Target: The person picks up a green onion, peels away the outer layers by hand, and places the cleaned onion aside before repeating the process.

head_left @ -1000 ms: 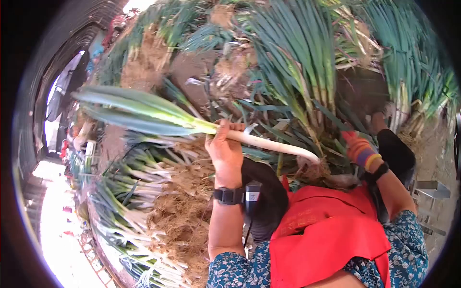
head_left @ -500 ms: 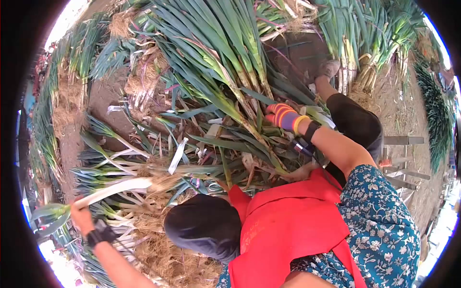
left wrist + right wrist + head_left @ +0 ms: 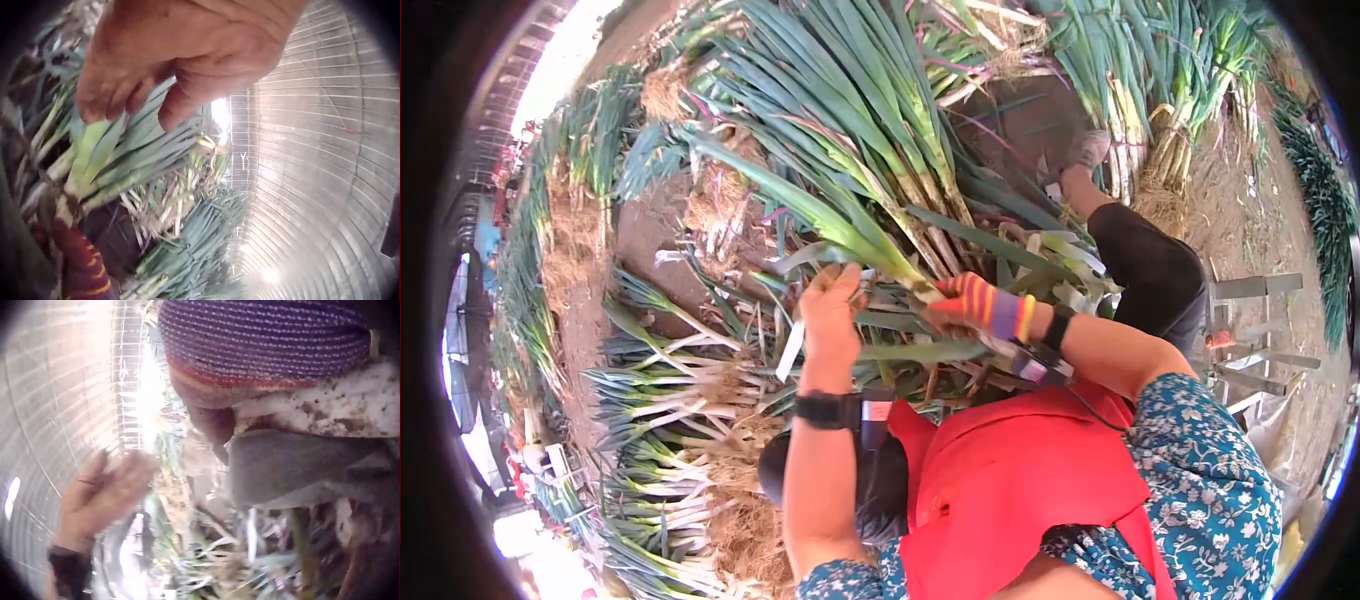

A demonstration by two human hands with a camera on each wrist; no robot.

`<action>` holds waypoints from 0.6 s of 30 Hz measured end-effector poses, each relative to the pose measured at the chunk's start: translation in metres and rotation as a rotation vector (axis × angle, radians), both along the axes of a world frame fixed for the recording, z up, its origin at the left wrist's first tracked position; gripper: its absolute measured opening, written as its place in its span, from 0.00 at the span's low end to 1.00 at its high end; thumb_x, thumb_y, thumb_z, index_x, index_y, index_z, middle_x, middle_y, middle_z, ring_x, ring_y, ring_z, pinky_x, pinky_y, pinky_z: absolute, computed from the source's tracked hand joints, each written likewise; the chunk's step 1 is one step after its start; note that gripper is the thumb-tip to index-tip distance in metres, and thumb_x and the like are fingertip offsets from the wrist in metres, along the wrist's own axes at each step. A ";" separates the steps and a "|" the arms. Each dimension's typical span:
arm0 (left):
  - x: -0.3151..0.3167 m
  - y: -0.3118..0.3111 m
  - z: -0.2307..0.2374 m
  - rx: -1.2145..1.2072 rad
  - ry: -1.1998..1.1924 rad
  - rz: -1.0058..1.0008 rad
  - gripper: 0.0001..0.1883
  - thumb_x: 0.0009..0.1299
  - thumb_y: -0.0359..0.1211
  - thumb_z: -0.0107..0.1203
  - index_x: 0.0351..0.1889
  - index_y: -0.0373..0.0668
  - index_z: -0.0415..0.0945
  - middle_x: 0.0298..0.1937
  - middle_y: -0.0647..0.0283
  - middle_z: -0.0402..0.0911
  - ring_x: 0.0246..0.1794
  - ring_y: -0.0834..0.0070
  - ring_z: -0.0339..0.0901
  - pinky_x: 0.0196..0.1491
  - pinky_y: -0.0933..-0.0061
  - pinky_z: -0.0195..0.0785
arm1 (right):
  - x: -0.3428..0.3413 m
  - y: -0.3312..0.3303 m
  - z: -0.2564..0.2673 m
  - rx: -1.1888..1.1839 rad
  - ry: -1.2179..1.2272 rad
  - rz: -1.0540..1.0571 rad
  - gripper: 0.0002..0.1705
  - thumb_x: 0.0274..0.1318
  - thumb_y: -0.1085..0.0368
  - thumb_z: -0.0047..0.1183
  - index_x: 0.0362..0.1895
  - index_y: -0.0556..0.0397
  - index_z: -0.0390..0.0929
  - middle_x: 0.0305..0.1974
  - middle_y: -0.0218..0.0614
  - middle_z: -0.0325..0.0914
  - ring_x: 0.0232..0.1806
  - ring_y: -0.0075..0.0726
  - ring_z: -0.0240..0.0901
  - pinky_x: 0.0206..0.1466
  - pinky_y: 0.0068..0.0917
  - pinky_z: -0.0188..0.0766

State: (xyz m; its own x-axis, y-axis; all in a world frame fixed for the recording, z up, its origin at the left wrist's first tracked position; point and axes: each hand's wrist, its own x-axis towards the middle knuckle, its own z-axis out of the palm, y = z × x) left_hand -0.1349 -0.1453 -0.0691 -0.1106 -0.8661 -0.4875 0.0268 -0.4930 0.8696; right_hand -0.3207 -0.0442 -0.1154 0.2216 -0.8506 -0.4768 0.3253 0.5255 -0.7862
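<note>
My right hand [image 3: 990, 310], in a striped knit glove, grips a leek [image 3: 865, 240] around its stalk in front of the red apron [image 3: 1010, 460]. Seen from the right wrist, the pale stalk [image 3: 319, 409] is streaked with soil under the purple glove. The leaves slant up and left over a big standing bunch of leeks [image 3: 880, 110]. Bare and holding nothing, my left hand [image 3: 832, 315] is raised beside the leaves, thumb apart from the fingers. In the left wrist view its fingertips overlap the green leaves [image 3: 94, 147].
Leeks with white stalks and brown roots [image 3: 740, 510] lie in a pile at the left. More bunches [image 3: 1110, 80] stand at the back right, near an outstretched foot [image 3: 1090, 148]. Loose leaves cover the ground before the apron, and a metal frame [image 3: 1255, 288] stands at the right.
My left hand carried a white-stalked leek to the pile at far left, and now is back at the middle without it. My right hand reached into the bunch and now grips another leek.
</note>
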 end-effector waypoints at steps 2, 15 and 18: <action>-0.011 0.016 0.006 0.027 0.274 -0.005 0.11 0.61 0.33 0.63 0.35 0.39 0.73 0.33 0.63 0.77 0.30 0.73 0.75 0.32 0.71 0.72 | -0.006 0.023 0.043 -0.010 -0.154 0.075 0.13 0.55 0.59 0.57 0.35 0.54 0.73 0.22 0.27 0.74 0.20 0.19 0.68 0.21 0.17 0.61; -0.002 0.110 0.114 -0.397 0.246 0.038 0.12 0.61 0.32 0.60 0.38 0.34 0.76 0.29 0.61 0.79 0.20 0.75 0.73 0.23 0.76 0.66 | 0.027 0.018 0.140 -0.671 -0.012 -0.026 0.16 0.39 0.71 0.62 0.37 0.63 0.78 0.29 0.31 0.79 0.31 0.18 0.70 0.36 0.21 0.70; 0.007 0.119 0.115 -0.489 0.215 0.158 0.10 0.59 0.31 0.61 0.34 0.34 0.76 0.25 0.65 0.77 0.16 0.79 0.69 0.20 0.79 0.62 | 0.045 0.019 0.143 -0.708 0.060 -0.008 0.15 0.37 0.69 0.63 0.34 0.63 0.79 0.27 0.33 0.79 0.30 0.20 0.70 0.35 0.23 0.70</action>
